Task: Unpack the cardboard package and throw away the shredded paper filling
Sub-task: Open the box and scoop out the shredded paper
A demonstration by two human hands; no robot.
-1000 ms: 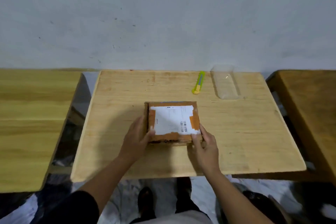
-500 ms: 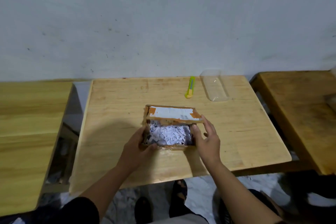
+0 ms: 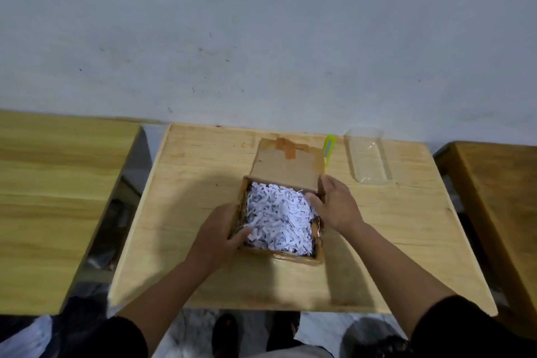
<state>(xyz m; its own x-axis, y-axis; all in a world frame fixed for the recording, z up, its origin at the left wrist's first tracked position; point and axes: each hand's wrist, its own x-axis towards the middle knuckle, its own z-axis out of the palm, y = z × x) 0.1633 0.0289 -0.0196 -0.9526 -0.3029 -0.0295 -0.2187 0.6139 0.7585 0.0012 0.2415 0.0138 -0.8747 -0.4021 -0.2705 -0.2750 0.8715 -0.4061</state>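
Cardboard package (image 3: 302,257) sits open mid-table (image 3: 180,241), full of shredded paper (image 3: 279,216). Our left hand (image 3: 220,232) grips its left wall, thumb in the filling. Our right hand (image 3: 337,202) clasps the right wall beside the raised flap (image 3: 286,167). Farther right lie a yellow cutter (image 3: 329,147) and clear plastic sleeve (image 3: 367,158).

Brown cardboard box (image 3: 302,259) w/ orange tape (image 3: 286,147) on lid; white shredded paper (image 3: 279,216), dark print specks; yellow-green cutter (image 3: 329,150); pale wood tabletop (image 3: 186,183); black sleeves (image 3: 122,337).

Wooden table (image 3: 186,212): box (image 3: 290,256), knife (image 3: 329,148), plastic tray (image 3: 367,160)
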